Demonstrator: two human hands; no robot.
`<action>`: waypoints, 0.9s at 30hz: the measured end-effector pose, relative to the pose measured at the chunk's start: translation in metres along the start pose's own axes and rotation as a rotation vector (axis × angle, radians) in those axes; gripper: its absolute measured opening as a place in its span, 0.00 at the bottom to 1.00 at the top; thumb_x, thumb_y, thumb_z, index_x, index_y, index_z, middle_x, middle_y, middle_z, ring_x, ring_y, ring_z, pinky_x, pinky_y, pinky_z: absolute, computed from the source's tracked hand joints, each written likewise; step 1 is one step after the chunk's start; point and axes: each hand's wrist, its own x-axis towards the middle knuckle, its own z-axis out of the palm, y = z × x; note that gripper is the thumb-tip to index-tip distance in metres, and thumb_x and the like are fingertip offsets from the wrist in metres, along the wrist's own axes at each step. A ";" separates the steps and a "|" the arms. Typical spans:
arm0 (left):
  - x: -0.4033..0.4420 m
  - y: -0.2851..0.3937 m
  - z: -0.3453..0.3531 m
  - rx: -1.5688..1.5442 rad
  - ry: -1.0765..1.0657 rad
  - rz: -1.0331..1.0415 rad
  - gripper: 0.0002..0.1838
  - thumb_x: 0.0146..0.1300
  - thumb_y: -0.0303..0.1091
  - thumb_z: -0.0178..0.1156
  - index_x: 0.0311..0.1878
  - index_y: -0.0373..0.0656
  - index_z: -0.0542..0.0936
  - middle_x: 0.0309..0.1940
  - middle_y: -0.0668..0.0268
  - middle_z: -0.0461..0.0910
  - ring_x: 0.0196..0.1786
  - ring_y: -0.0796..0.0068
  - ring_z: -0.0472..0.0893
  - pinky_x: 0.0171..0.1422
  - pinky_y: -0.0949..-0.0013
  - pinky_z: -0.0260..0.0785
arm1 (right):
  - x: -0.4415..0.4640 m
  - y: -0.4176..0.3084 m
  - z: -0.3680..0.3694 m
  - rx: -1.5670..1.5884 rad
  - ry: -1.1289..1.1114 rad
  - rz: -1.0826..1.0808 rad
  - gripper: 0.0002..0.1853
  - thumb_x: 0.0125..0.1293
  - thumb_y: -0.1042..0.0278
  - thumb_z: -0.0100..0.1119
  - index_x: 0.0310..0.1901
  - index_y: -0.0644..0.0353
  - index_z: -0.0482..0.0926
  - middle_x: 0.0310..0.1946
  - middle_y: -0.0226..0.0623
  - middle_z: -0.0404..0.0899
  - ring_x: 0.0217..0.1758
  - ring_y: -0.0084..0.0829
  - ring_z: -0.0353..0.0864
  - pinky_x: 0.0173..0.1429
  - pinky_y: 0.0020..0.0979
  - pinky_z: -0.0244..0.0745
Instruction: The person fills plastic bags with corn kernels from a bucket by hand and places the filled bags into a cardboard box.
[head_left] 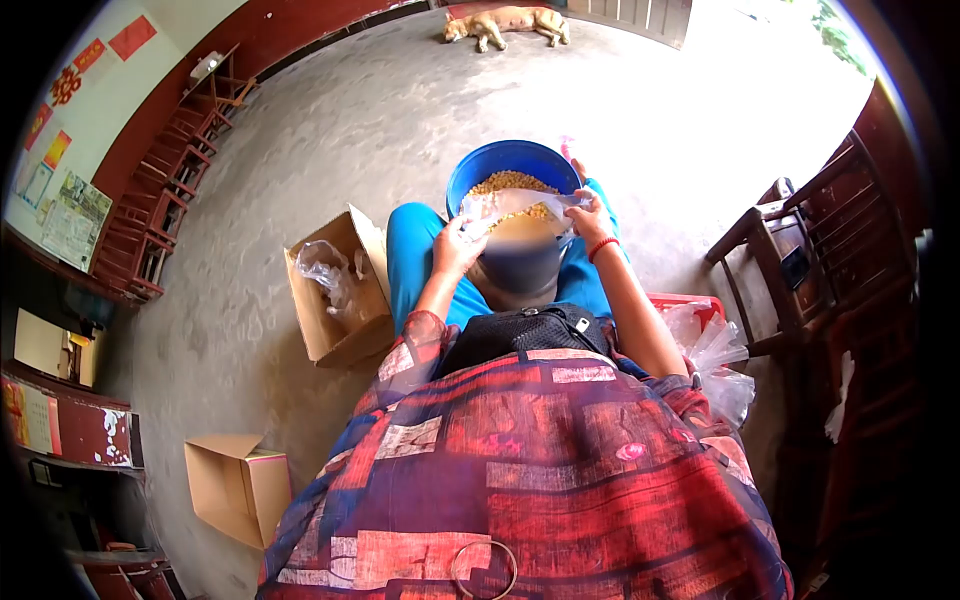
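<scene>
Between my knees stands a blue bucket (462,172) with yellow grains (508,182) inside, perhaps corn kernels. A clear plastic bag (512,204) is stretched across the near side of the bucket's opening. My left hand (458,247) pinches the bag's left end, while my right hand (592,217), with a red bracelet at the wrist, grips its right end. Below the bag, a dark round container (520,262) with a pale area at its top is partly blurred, and its contents cannot be made out.
An open cardboard box (350,345) holding clear plastic is left of my legs; another box (225,480) lies nearer. Plastic bags (715,365) fill a red basket (712,303) at right, beside a wooden chair (790,250). A dog (510,22) lies far ahead.
</scene>
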 end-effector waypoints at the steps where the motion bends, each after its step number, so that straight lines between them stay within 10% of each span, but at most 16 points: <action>1: 0.002 -0.005 0.003 0.062 0.012 0.030 0.20 0.43 0.35 0.67 0.41 0.38 0.78 0.33 0.60 0.80 0.33 0.73 0.80 0.37 0.71 0.70 | -0.004 -0.007 -0.004 0.013 -0.067 0.059 0.19 0.45 0.78 0.57 0.43 0.60 0.72 0.25 0.35 0.77 0.17 0.21 0.69 0.21 0.23 0.66; 7: 0.003 -0.017 0.006 -0.034 0.257 0.042 0.07 0.50 0.31 0.62 0.33 0.40 0.80 0.29 0.59 0.80 0.29 0.68 0.80 0.36 0.69 0.71 | -0.008 0.012 -0.032 0.177 -0.063 0.244 0.09 0.49 0.73 0.56 0.34 0.57 0.74 0.19 0.26 0.71 0.13 0.16 0.60 0.16 0.19 0.54; 9: 0.007 -0.010 0.000 -0.651 0.152 -0.192 0.04 0.60 0.29 0.54 0.35 0.41 0.77 0.26 0.67 0.77 0.19 0.88 0.68 0.19 0.83 0.58 | -0.013 0.018 -0.035 0.224 -0.030 0.251 0.13 0.49 0.72 0.57 0.39 0.57 0.73 0.19 0.25 0.69 0.12 0.16 0.59 0.15 0.19 0.54; 17: 0.003 -0.003 -0.015 -1.065 -0.177 -0.377 0.06 0.61 0.33 0.53 0.31 0.42 0.73 0.17 0.71 0.71 0.12 0.87 0.61 0.13 0.82 0.48 | -0.017 0.027 -0.039 0.129 -0.154 0.186 0.19 0.52 0.63 0.63 0.45 0.56 0.73 0.22 0.28 0.69 0.16 0.18 0.63 0.14 0.19 0.54; 23: 0.000 0.011 -0.006 -0.746 -0.161 -0.334 0.14 0.51 0.33 0.63 0.40 0.39 0.75 0.23 0.68 0.75 0.17 0.85 0.69 0.17 0.80 0.59 | -0.018 0.025 -0.037 -0.019 -0.159 0.136 0.16 0.51 0.60 0.62 0.39 0.58 0.74 0.23 0.27 0.71 0.14 0.17 0.63 0.13 0.18 0.57; 27: -0.006 0.000 0.008 -0.286 -0.116 -0.034 0.16 0.47 0.33 0.66 0.37 0.33 0.77 0.32 0.64 0.80 0.34 0.77 0.78 0.41 0.73 0.71 | -0.018 0.024 -0.038 -0.045 -0.279 0.282 0.10 0.53 0.60 0.61 0.33 0.56 0.77 0.13 0.21 0.64 0.11 0.14 0.58 0.12 0.18 0.56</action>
